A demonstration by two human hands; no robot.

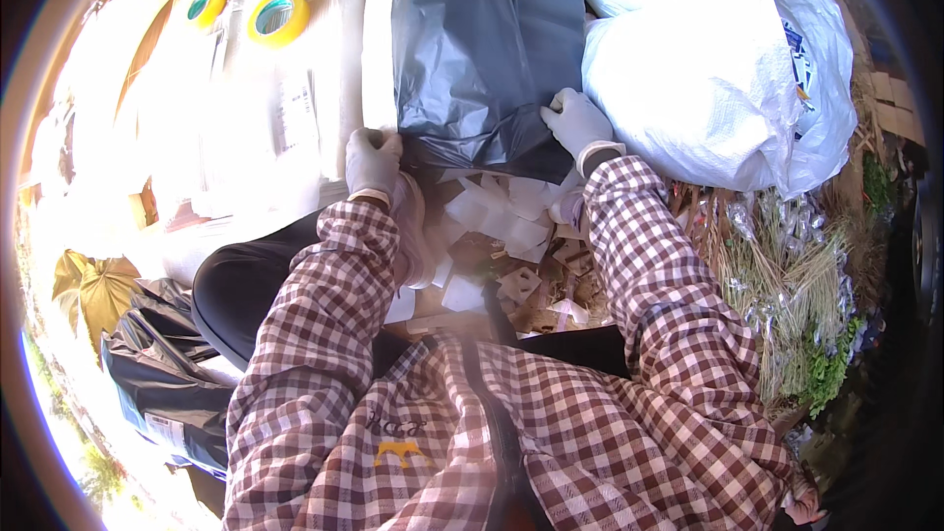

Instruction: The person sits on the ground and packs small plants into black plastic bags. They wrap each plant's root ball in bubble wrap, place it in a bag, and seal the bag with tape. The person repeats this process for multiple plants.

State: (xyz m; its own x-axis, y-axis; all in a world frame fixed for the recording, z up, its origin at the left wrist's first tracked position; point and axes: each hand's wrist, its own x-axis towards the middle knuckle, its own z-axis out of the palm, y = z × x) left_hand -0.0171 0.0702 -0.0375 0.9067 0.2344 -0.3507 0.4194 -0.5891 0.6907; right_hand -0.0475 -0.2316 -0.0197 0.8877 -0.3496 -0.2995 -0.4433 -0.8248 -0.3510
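Note:
A large dark grey plastic bag (472,51) lies stretched out before me, its near edge towards my feet. My left hand (374,161), in a whitish glove, has curled fingers at the bag's near left corner. Near the right corner, my gloved right hand (577,120) pinches the bag's edge, with the knuckles beside a white sack. Two yellow tape rolls, one larger (279,18) and one smaller (206,6), rest on pale wrapped packages (324,81) to the left. The fingertips of both hands are partly hidden.
Bulging white sacks (686,81) stand at the right, above bundles of dried stems (789,287). Paper scraps (490,217) litter the ground between my shoes. A black plastic package (166,376) lies at the lower left, near gold-coloured wrapping (99,287).

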